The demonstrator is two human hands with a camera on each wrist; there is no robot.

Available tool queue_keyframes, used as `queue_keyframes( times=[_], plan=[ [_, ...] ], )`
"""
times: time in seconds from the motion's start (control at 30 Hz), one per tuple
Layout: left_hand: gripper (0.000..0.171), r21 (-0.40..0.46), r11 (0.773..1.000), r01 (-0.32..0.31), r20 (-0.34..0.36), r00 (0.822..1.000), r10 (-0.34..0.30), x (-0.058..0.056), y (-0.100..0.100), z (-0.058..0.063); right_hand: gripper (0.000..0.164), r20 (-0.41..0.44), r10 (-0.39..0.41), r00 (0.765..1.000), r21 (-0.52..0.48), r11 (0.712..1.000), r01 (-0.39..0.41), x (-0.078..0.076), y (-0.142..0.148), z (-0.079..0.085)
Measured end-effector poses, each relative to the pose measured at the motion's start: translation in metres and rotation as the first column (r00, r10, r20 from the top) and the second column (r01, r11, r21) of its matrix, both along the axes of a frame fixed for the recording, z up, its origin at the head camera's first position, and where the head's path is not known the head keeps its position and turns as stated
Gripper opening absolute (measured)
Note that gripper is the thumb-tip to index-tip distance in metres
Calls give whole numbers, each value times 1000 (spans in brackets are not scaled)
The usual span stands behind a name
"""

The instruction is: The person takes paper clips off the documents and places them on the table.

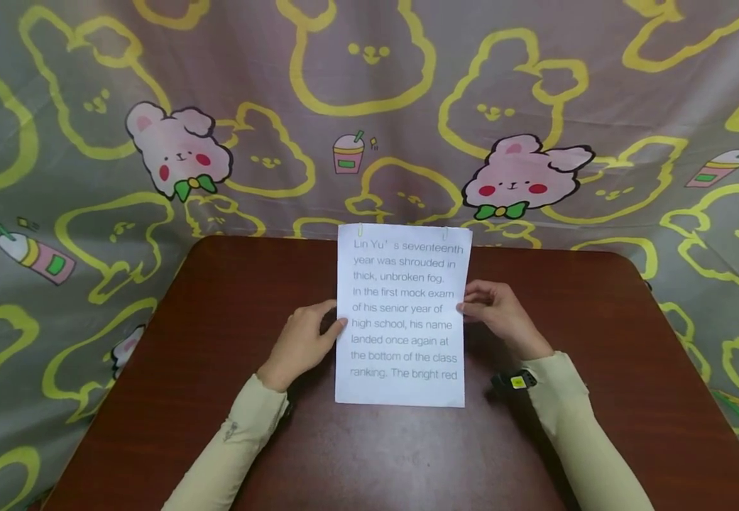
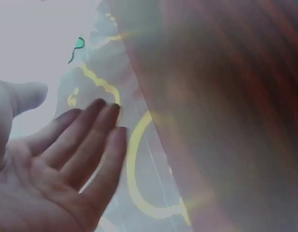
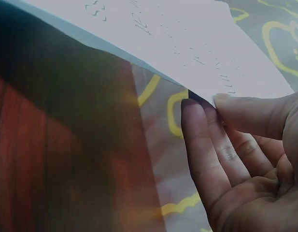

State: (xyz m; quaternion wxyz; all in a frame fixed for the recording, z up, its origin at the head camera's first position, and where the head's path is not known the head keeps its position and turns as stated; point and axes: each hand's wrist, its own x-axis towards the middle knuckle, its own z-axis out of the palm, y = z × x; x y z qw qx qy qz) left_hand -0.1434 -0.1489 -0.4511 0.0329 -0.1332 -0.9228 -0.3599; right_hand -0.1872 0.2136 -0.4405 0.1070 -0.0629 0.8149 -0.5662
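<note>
White printed sheets [image 1: 401,319], with two small rings at the top edge, stand upright toward me in the middle of the head view, bearing large lines of English text. My right hand [image 1: 503,316] pinches their right edge; in the right wrist view the thumb [image 3: 250,113] lies over the paper [image 3: 202,48] with the fingers behind it. At the left edge is my left hand [image 1: 302,341], its thumb tip overlapping the margin and its fingertips hidden behind the paper. In the left wrist view its fingers [image 2: 86,145] are loosely extended, apart from the thumb.
A dark reddish-brown table [image 1: 216,440] with rounded far corners lies beneath my arms. Behind and beside it hangs a cloth [image 1: 267,57] printed with yellow outlines, rabbit faces and drink cups. A black wrist device [image 1: 516,381] with a small lit screen is on my right wrist.
</note>
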Motion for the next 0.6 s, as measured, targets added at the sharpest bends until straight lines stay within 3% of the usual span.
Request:
queue_keyframes(
  times=[0.07, 0.2, 0.33, 0.6],
  plan=[
    [27, 102, 995, -22, -10, 1000, 23, -1, -1, 3, 25, 8, 0, 1000, -22, 1000, 0, 2, -1, 4],
    [17, 263, 963, -58, -41, 997, 71, -3, -2, 6, 24, 28, 1, 1000, -49, 999, 1, 7, -3, 10],
    [15, 344, 936, -76, -52, 994, 100, -3, -3, 9, 23, 19, 10, 1000, -60, 998, -9, 11, -5, 16],
    [14, 451, 889, -77, -11, 996, 92, 0, -3, 18, 23, -35, 57, 998, -77, 995, -60, 18, -6, 30]
  ],
)
